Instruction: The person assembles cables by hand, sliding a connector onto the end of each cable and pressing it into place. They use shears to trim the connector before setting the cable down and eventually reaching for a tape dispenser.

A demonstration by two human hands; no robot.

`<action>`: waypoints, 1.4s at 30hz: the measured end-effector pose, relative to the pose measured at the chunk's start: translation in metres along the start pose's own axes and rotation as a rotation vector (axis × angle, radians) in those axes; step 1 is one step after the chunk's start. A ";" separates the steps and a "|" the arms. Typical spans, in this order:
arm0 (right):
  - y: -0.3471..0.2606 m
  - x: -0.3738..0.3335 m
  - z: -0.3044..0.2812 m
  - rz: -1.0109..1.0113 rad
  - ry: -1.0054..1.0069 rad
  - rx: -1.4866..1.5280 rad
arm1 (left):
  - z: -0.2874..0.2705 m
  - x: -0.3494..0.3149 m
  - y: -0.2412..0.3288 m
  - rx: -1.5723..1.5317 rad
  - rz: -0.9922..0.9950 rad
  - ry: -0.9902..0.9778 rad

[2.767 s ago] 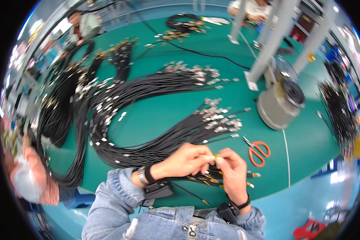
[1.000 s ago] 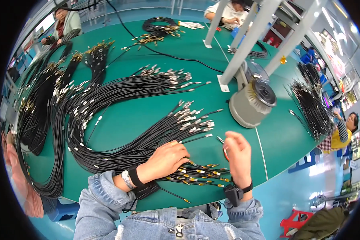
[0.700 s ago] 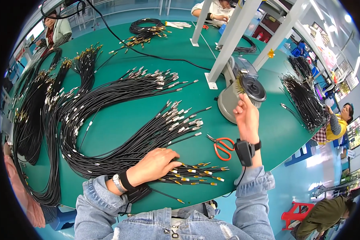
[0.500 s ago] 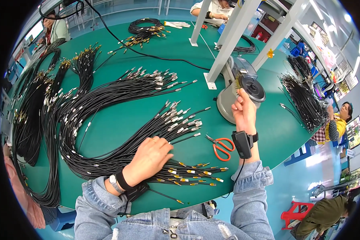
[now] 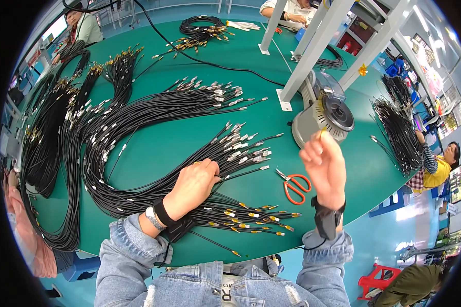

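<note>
My left hand (image 5: 193, 185) lies over a thick bundle of black cables (image 5: 148, 187), its fingers curled down onto them. Which strands they grip is mostly hidden under the palm. My right hand (image 5: 323, 166) is raised in front of a round grey tape dispenser (image 5: 312, 120) with a black disc. Its thumb and forefinger are pinched on a tiny yellow piece (image 5: 323, 131), perhaps tape. Cable ends with white tags (image 5: 246, 148) spread beyond my left hand; others with yellow tags (image 5: 253, 215) fan out nearer to me. Orange-handled cutters (image 5: 295, 185) lie between my hands.
More black cable bundles (image 5: 43, 138) cover the green table's (image 5: 251, 117) left side. Far off are a coiled bundle (image 5: 202, 28) and white gloves (image 5: 242, 25). Grey metal posts (image 5: 312, 61) rise behind the dispenser. Another bundle (image 5: 397, 133) lies right. Several people sit around.
My right hand has come away from the dispenser toward me, with a small yellow piece at its fingertips. My left hand stays on the cables; the whole view has shifted slightly.
</note>
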State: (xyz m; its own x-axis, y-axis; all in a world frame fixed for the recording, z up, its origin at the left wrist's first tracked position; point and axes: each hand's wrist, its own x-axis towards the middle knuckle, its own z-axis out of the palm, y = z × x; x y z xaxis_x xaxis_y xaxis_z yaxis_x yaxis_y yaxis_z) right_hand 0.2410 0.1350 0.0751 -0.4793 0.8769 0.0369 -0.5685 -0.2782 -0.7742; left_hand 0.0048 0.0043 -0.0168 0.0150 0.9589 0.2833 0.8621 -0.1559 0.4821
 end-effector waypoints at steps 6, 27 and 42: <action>0.019 -0.052 -0.005 0.056 -0.094 -0.190 | -0.007 0.001 0.007 -0.019 0.032 0.067; 0.071 -0.094 0.002 0.148 0.089 -0.530 | 0.015 0.016 0.065 -0.370 0.282 0.202; 0.068 -0.092 0.001 0.200 0.077 -0.517 | 0.010 0.012 0.068 -0.316 0.320 0.195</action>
State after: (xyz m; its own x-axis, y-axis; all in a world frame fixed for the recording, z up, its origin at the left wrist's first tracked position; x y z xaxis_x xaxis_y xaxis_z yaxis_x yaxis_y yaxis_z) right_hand 0.2455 0.0350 0.0198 -0.4824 0.8585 -0.1737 -0.0607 -0.2306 -0.9712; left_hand 0.0685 0.0075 0.0109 0.1325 0.7937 0.5937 0.6337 -0.5284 0.5649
